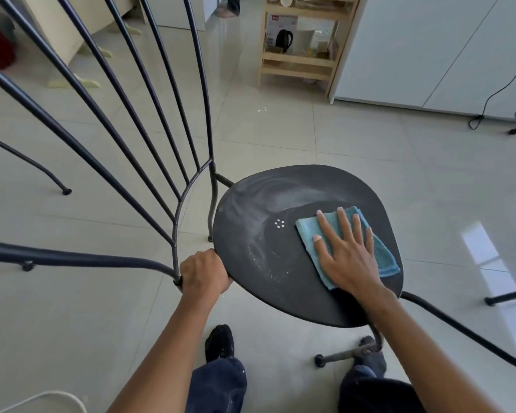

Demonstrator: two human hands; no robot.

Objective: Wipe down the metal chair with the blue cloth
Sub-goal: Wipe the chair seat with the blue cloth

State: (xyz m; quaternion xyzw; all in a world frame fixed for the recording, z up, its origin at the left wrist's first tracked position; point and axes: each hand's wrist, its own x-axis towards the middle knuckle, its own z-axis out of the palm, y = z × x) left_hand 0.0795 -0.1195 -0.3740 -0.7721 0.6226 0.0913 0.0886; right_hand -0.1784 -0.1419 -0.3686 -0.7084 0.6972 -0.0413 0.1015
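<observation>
The black metal chair's seat (268, 257) fills the middle of the view, with pale dusty streaks across its far and left parts. Its thin-barred backrest (149, 120) rises at the left. The folded blue cloth (307, 234) lies flat on the right half of the seat. My right hand (344, 251) presses down on the cloth with fingers spread, covering its middle. My left hand (204, 274) is wrapped around the seat's left edge where the frame joins it.
Another chair's black legs (471, 329) reach in at the right and a leg (42, 171) at the left. A wooden shelf unit (298, 64) with a kettle stands at the back. Cables (495, 99) trail along the white cabinets. My feet are under the seat.
</observation>
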